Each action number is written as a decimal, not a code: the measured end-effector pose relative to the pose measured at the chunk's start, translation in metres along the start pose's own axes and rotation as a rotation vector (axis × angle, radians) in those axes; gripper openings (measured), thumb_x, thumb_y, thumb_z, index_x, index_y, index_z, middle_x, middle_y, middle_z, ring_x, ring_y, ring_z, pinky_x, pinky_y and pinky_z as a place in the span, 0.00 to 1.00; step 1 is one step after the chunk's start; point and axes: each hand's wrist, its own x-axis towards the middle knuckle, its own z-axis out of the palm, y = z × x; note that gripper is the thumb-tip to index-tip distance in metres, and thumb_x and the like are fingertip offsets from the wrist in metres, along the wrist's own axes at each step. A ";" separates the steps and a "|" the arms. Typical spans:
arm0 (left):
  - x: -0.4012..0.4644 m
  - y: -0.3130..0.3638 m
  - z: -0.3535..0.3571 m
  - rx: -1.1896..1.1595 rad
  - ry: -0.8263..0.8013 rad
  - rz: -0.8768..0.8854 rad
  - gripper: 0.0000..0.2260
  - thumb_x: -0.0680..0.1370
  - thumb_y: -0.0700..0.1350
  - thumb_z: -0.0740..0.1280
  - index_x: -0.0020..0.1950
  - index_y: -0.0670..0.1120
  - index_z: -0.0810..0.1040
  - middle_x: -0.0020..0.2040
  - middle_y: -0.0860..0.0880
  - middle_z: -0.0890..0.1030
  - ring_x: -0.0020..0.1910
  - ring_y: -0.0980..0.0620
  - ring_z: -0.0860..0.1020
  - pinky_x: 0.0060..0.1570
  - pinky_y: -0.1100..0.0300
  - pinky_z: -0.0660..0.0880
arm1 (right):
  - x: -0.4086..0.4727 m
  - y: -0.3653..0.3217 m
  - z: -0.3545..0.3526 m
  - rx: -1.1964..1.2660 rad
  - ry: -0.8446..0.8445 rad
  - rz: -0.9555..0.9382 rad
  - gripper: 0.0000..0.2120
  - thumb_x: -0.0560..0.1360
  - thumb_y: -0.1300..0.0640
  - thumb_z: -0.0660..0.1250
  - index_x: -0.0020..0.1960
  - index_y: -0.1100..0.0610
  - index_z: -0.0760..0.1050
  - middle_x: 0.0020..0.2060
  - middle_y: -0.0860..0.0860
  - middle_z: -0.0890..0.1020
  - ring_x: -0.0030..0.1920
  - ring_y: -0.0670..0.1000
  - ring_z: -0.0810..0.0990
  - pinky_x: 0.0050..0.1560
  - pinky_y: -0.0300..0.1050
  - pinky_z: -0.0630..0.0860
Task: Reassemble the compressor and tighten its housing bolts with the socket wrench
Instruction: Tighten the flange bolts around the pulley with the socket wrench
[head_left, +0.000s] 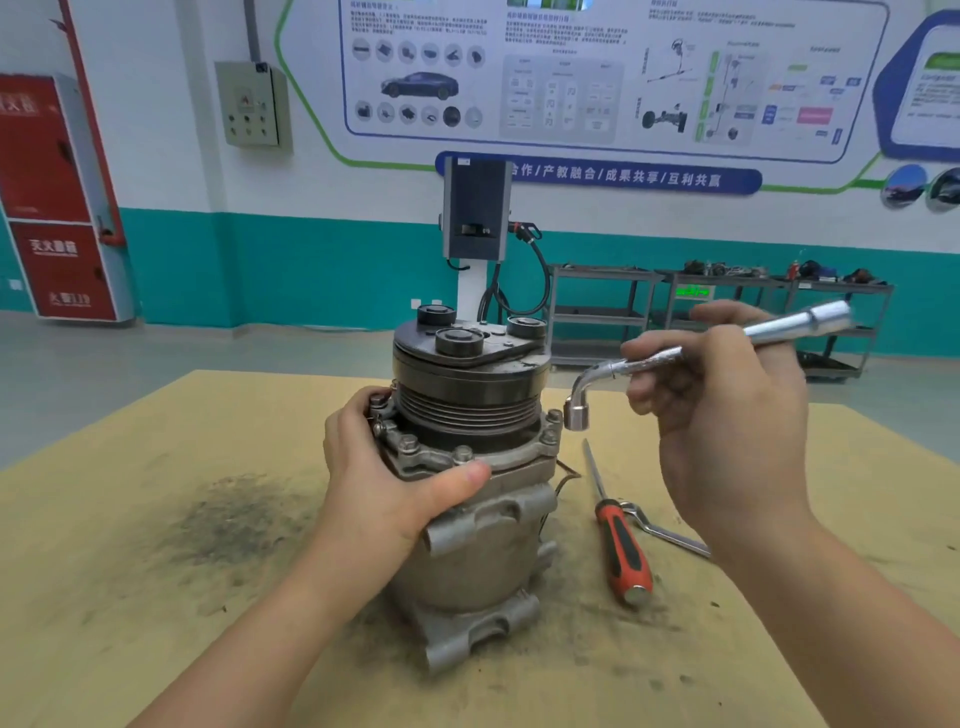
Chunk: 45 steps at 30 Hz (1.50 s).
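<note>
Compressor (467, 467) upright on table (156, 571), left hand (384, 483) clasping its flange, right hand (727, 415) gripping socket wrench (660, 358) alongside.

The single head-worn view looks forward and slightly down from close above the yellow-topped table (156, 519) — near enough that both forearms rise from the bottom edge toward the compressor (470, 467) at centre — and, being wide-angle, also faces the far wall's poster board (597, 78).
</note>
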 end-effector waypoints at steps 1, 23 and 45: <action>0.000 0.000 0.000 0.005 -0.002 -0.002 0.36 0.51 0.68 0.73 0.54 0.71 0.59 0.65 0.54 0.68 0.66 0.53 0.70 0.69 0.48 0.69 | 0.002 0.002 0.000 0.029 0.028 0.069 0.09 0.76 0.68 0.53 0.46 0.57 0.66 0.29 0.54 0.81 0.24 0.51 0.74 0.27 0.39 0.71; 0.000 0.005 -0.004 0.043 -0.045 -0.008 0.36 0.51 0.69 0.72 0.53 0.73 0.58 0.65 0.55 0.68 0.67 0.52 0.70 0.69 0.47 0.69 | 0.013 0.028 -0.013 0.301 -0.026 0.402 0.10 0.74 0.66 0.54 0.37 0.56 0.68 0.27 0.54 0.78 0.23 0.49 0.70 0.25 0.37 0.68; 0.002 0.005 -0.004 0.070 -0.046 -0.006 0.38 0.51 0.69 0.70 0.57 0.66 0.59 0.60 0.61 0.65 0.66 0.54 0.68 0.68 0.55 0.65 | -0.010 0.007 -0.002 -0.220 -0.362 -0.413 0.09 0.78 0.61 0.59 0.55 0.50 0.65 0.39 0.54 0.82 0.31 0.52 0.79 0.36 0.43 0.75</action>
